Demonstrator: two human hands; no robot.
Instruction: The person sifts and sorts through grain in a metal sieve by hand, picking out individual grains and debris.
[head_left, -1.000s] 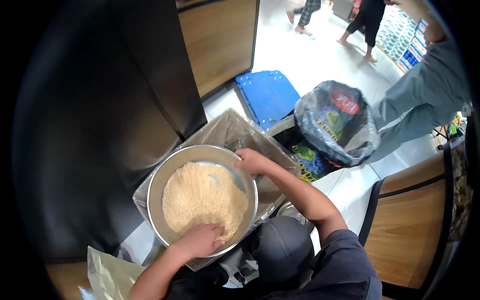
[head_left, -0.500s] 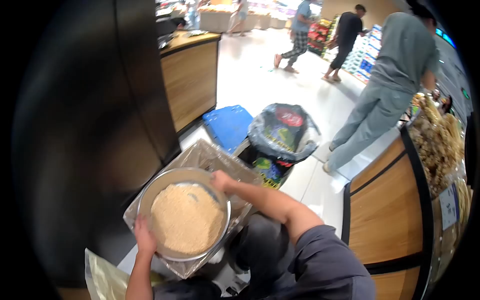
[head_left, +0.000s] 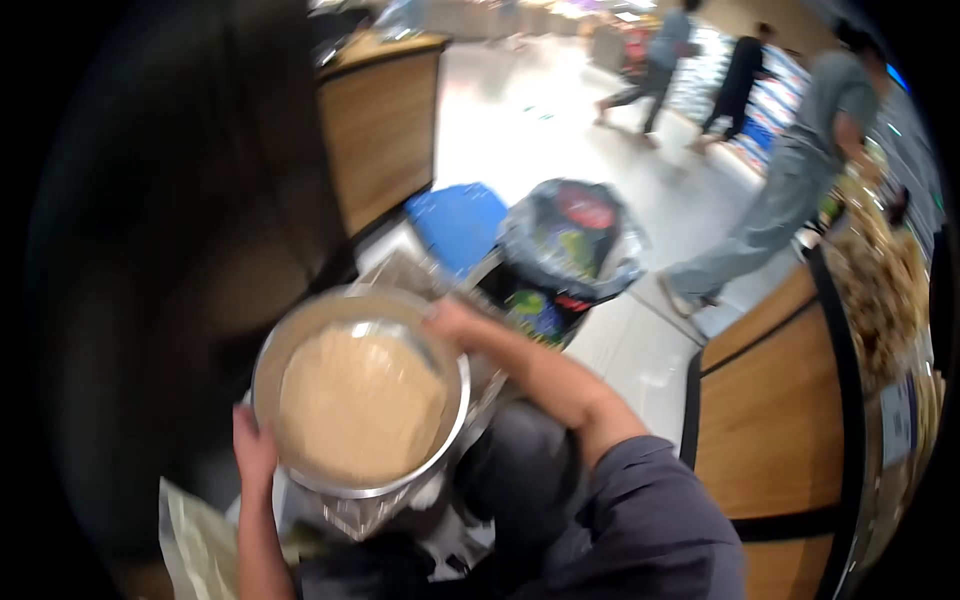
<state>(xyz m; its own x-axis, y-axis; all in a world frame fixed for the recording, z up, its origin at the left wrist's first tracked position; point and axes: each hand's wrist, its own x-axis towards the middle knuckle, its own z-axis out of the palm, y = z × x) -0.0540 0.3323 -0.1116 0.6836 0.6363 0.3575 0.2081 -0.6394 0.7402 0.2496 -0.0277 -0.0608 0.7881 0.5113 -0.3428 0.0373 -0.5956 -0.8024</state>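
Both my hands hold a wide round metal basin [head_left: 273, 360] by its rim. Pale, fine grain-like stuff [head_left: 360, 405] covers most of its bottom. My left hand [head_left: 256, 450] grips the near left side, thumb up, with its other fingers hidden behind the wall. On the far right side, my right hand [head_left: 452, 322] is closed over the rim. Under the basin, clear plastic sheeting [head_left: 400, 272] shows around the edges; what it lines is mostly covered. The picture is smeared by motion.
A bag-lined bin [head_left: 570, 245] and a blue lid or board [head_left: 458, 225] stand ahead. Dark panelling rises at left beside a wooden counter [head_left: 385, 140]. At right is a wooden display stand [head_left: 775, 430]. A person in grey [head_left: 790, 190] stands beyond it; other people walk farther off.
The basin has shifted up and left, looks larger, and more of the plastic below is covered. My hands stay on its rim. The person in grey has stepped to the right.
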